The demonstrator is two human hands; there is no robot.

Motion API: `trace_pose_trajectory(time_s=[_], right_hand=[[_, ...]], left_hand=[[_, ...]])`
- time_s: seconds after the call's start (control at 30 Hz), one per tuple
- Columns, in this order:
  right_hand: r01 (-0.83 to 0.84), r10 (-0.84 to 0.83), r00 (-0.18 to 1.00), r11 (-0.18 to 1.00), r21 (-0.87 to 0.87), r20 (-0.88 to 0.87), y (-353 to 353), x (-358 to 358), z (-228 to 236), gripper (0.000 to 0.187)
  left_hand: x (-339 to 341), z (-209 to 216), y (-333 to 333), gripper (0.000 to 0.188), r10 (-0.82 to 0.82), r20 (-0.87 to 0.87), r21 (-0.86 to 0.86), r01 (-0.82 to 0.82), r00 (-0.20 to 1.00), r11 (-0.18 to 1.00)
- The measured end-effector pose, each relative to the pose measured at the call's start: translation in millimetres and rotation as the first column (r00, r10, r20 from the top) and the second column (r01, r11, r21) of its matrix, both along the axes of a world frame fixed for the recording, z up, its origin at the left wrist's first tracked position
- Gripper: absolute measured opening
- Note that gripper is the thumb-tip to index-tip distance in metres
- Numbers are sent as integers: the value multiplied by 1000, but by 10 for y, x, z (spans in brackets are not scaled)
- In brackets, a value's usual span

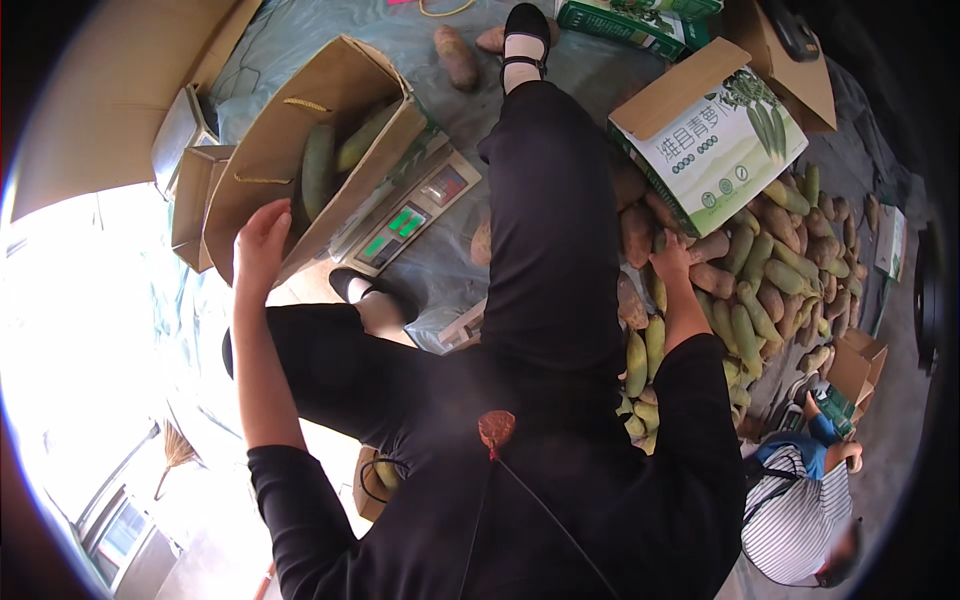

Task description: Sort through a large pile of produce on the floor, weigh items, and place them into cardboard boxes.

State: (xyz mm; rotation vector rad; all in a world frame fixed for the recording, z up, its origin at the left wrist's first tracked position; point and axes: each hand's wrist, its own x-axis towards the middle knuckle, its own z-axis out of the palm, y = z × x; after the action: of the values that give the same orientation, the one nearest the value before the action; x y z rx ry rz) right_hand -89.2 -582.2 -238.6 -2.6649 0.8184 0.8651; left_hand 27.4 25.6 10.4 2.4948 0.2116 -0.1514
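A tall open cardboard box (pixel 270 150) with rope handles stands tilted on a digital scale (pixel 405 222) at the left. Inside it lie long green radishes (pixel 318 172). My left hand (pixel 262 238) is at the box's near end, its fingers curled together at the cardboard beside the radishes. To the right, my right hand (pixel 672 258) reaches into a large heap of green and brownish, soil-covered radishes (pixel 770 270). Its fingers close round a radish there, mostly hidden by the hand, just below a white and green printed carton (pixel 715 150).
My legs (pixel 550 210) stretch between scale and heap. Loose brown radishes (pixel 456 58) lie on plastic sheeting near my shoe. More cartons (pixel 640 25) stand at the far right. A person in a striped top (pixel 800 510) crouches at the lower right. A broom (pixel 175 448) is at the left.
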Motion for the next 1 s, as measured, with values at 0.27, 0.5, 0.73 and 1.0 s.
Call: trace_pose_trajectory(time_s=[0.27,0.5,0.73,1.0], right_hand=[[75,-67,953,997,-17,295,81,-254,-33,71],[316,-321,899,946,66,298,199,-794,140,56],[382,-381,901,923,41,207,354,-1221,281,46],[384,-394,910,918,97,129,384,-1304,387,46]], left_hand=[[802,-722,298,65,-118,-272,303,201,955,932],[929,-1190,514,73,-156,-302,386,270,940,882],[773,-1095,320,59,-298,-342,132,359,891,924],[618,-870,172,49,-213,-523,-332,33,826,943]])
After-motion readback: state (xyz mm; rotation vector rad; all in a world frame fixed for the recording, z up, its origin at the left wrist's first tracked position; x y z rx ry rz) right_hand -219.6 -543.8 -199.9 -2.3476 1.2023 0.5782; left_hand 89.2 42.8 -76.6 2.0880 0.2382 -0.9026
